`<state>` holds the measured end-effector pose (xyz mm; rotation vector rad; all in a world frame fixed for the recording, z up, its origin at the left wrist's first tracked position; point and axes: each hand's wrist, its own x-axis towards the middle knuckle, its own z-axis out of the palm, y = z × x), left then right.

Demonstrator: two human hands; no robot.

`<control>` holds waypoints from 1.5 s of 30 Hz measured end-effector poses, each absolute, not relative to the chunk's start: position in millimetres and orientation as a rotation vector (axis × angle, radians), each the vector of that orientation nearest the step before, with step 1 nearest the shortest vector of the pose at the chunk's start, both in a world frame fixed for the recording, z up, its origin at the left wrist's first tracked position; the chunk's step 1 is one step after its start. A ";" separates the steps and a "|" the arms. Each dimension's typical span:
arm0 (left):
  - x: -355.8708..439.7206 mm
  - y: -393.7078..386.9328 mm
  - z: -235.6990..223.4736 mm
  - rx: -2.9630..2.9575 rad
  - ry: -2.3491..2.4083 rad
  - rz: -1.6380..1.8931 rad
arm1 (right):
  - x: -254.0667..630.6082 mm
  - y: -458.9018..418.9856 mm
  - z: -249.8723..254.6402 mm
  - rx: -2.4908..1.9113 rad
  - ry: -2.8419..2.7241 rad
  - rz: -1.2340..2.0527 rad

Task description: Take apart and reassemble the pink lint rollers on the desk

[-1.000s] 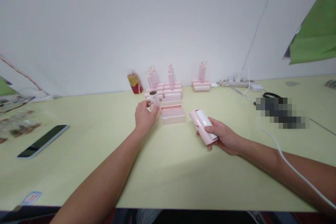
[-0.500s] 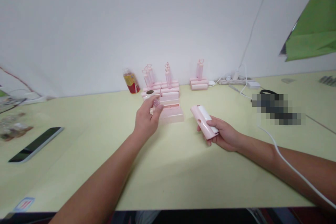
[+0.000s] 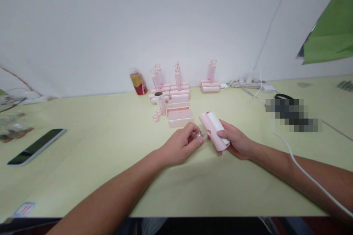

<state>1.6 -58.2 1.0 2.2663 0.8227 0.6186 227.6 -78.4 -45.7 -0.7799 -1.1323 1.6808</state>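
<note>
My right hand grips a pink case holding a white roll, tilted just above the pale yellow table. My left hand is closed in a pinch on a small clear pink cap, held right beside the lower left side of that case. Behind them lies an open pink box. A white roll with a dark core stands upright to its left, with small pink caps at its foot.
Stacks of pink cases with upright handles line the wall, beside a red and yellow bottle. A dark phone lies at the left. A power strip and a white cable are at the right.
My left hand has left the upright roll by the pink box and come down and right, carrying a small cap to the side of the case in my right hand.
</note>
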 end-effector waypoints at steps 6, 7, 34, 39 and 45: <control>1.9 -60.0 2.8 2.282 0.803 0.591 | 227.3 -80.6 -47.5 -0.806 -1.166 1.644; 2.0 -60.0 2.9 2.283 0.801 0.586 | 227.3 -80.9 -47.6 -0.809 -1.173 1.638; 3.3 -59.9 5.1 2.331 0.815 0.417 | 228.5 -80.9 -54.2 -0.826 -1.307 1.504; 3.5 -61.5 8.0 2.411 0.868 0.368 | 229.5 -81.2 -54.0 -0.851 -1.374 1.458; 4.0 -61.5 8.1 2.475 0.938 0.309 | 229.6 -83.3 -51.5 -0.871 -1.370 1.458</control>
